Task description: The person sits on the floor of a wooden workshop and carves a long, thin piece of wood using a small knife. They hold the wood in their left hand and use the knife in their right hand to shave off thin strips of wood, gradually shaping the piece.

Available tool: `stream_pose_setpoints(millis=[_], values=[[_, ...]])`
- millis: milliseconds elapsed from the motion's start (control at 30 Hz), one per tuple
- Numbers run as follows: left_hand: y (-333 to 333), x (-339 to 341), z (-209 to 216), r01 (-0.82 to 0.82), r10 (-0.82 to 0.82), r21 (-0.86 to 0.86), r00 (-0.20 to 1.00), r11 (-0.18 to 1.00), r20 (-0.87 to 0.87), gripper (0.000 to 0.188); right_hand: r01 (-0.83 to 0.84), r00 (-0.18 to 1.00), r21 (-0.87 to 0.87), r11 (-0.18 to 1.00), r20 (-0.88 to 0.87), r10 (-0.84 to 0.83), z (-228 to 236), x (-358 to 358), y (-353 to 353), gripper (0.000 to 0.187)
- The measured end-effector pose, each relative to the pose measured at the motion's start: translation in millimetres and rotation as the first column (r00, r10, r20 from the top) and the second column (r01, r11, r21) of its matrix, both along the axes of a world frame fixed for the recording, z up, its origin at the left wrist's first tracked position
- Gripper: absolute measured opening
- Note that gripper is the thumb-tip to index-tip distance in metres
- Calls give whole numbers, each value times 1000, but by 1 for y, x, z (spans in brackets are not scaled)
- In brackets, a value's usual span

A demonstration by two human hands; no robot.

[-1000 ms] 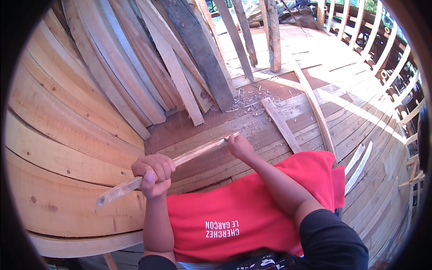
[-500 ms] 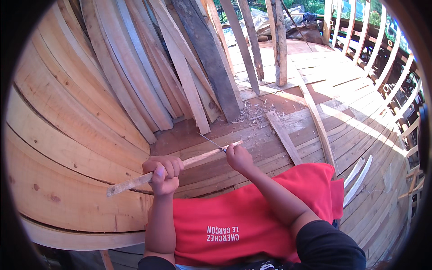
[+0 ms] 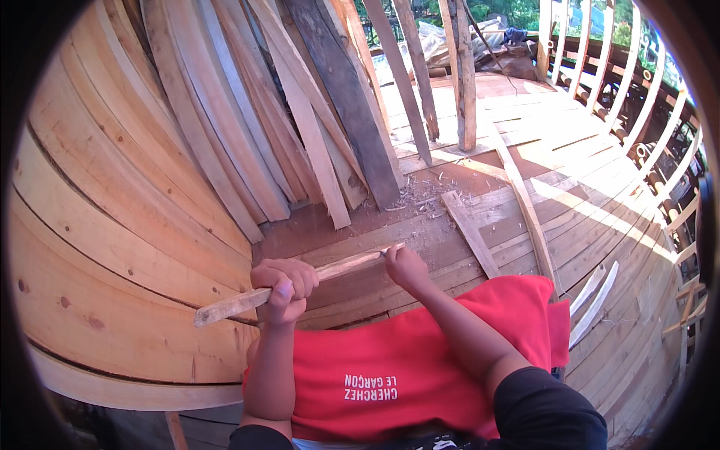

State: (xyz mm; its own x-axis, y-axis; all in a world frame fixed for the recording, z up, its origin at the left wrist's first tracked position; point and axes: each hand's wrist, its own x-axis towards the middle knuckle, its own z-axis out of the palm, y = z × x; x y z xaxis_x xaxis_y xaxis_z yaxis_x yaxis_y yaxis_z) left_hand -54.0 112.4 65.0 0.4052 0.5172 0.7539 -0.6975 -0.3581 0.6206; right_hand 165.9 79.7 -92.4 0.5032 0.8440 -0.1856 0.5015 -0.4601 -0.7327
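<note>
My left hand (image 3: 283, 289) is closed in a fist around a narrow wooden stick (image 3: 341, 268), whose thick squared end sticks out to the left. The stick slants up to the right above my lap. At its far end my right hand (image 3: 406, 268) is closed on a knife (image 3: 383, 254). Only a small dark part of the knife shows beside the stick; the fingers hide its handle, and its blade cannot be made out. Across my lap lies a red cloth garment (image 3: 442, 352) with white lettering.
Long planks (image 3: 225, 112) lean against the curved plank wall (image 3: 97, 262) at left. Wood shavings (image 3: 427, 195) litter the boards ahead. Loose boards (image 3: 470, 234) lie on the plank floor (image 3: 600, 247). Upright posts (image 3: 465, 97) stand farther off, and curved ribs (image 3: 637, 82) line the right side.
My left hand and the stick have shifted slightly right. My right hand has moved a little right and down, and the thin blade seen earlier beyond the stick no longer shows.
</note>
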Motion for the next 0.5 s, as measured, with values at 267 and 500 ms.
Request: stream_pose_setpoints(millis=[267,500], values=[[-3,0,1,-36,36,34,999,999,0,46,-120,993,-30,992,8,120,-5,2,8,55],[-7,9,6,-13,13,0,999,1000,31,45,-1,1000,-17,1000,18,2,-49,35,6,60]])
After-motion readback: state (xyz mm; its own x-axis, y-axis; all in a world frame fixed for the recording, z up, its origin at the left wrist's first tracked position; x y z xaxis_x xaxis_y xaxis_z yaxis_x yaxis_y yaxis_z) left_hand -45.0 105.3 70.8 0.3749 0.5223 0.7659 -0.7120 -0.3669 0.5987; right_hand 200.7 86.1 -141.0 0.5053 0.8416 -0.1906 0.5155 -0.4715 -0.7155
